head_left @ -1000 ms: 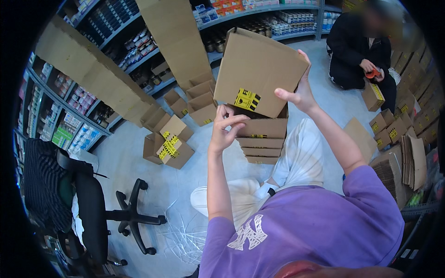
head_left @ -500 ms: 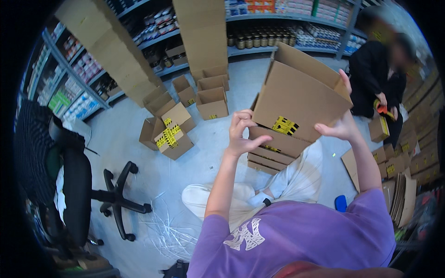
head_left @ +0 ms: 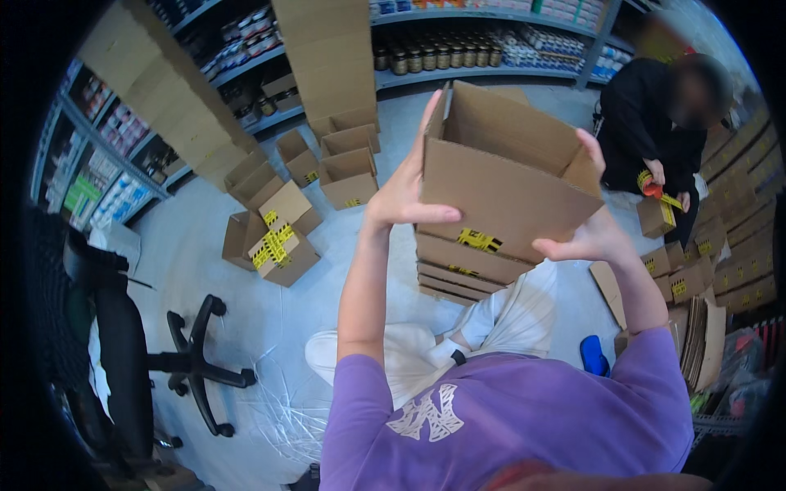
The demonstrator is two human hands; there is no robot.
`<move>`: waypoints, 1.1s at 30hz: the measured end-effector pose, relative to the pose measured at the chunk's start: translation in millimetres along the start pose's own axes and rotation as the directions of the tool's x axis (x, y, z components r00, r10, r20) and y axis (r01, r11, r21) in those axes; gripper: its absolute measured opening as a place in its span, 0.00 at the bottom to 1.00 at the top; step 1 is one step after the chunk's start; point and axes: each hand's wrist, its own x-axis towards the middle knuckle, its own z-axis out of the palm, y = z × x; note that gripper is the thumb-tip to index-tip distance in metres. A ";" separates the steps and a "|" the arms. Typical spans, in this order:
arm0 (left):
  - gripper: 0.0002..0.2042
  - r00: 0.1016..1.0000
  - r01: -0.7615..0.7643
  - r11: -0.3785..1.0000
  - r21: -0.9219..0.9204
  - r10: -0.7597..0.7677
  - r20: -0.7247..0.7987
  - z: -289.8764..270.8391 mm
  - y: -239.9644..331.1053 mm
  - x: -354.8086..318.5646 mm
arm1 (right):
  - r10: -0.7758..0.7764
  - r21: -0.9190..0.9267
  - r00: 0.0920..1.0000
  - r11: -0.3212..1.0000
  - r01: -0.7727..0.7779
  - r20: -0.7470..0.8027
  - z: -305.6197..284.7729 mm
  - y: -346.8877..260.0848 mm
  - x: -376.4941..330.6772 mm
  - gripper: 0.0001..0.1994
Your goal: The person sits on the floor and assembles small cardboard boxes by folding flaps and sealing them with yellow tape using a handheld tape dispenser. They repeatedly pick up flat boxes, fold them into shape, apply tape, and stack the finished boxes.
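Head view: one open cardboard box point(head_left: 508, 192) held aloft between two hands, left hand point(head_left: 401, 192) spread on its side, right hand point(head_left: 594, 233) cupping beneath, fingertips partly hidden behind.

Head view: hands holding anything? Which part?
Yes: an open cardboard box, held up with its opening facing the camera. Left hand grips its left side wall, right hand its lower right corner and right wall.
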 end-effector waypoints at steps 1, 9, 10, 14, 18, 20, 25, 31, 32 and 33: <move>0.69 0.999 -0.034 0.999 -0.006 0.034 -0.011 0.1 -5.9 -4.6 | 0.038 0.086 0.999 0.996 -0.038 0.009 8.7 3.4 -2.2 0.64; 0.66 0.992 0.088 0.993 -0.085 -0.079 0.103 -4.1 -18.3 -13.6 | 0.063 0.091 0.998 0.994 -0.065 0.025 11.5 -0.7 -3.2 0.64; 0.66 0.993 0.071 0.995 -0.077 -0.063 0.099 -5.8 -14.3 -15.1 | 0.071 0.130 0.997 0.989 -0.072 0.011 15.6 -1.5 -5.4 0.64; 0.67 0.992 -0.094 0.995 -0.031 0.096 0.079 -6.1 -17.9 -18.5 | 0.112 -0.049 0.994 0.993 -0.112 -0.008 19.9 -16.4 -3.9 0.62; 0.68 0.964 -0.265 0.942 0.207 0.251 0.088 -5.5 -18.6 -17.6 | 0.116 -0.031 0.993 0.993 -0.116 0.000 26.4 -13.0 -13.0 0.60; 0.70 0.964 -0.257 0.936 0.240 0.231 0.131 -7.4 -15.1 -16.1 | 0.214 -0.126 0.971 0.972 -0.201 0.104 14.9 15.8 -42.3 0.61; 0.75 0.958 -0.200 0.916 0.348 0.257 -0.124 -92.4 -85.1 -67.7 | 0.221 0.373 0.951 0.919 -0.129 -0.215 28.9 1.4 -45.4 0.69; 0.71 0.333 0.816 -0.217 0.536 -0.581 -0.742 -198.1 -182.1 -292.0 | 0.093 0.155 0.839 0.988 -0.010 -0.537 -16.3 -13.1 -28.3 0.47; 0.69 0.302 0.819 -0.245 0.519 -0.586 -0.752 -205.9 -194.3 -320.1 | 0.087 0.129 0.826 0.991 -0.017 -0.557 -21.4 -11.1 -27.4 0.48; 0.68 0.323 0.803 -0.221 0.554 -0.619 -0.716 -196.1 -193.9 -294.6 | 0.083 0.057 0.812 0.996 -0.062 -0.578 -30.4 -10.1 -31.3 0.48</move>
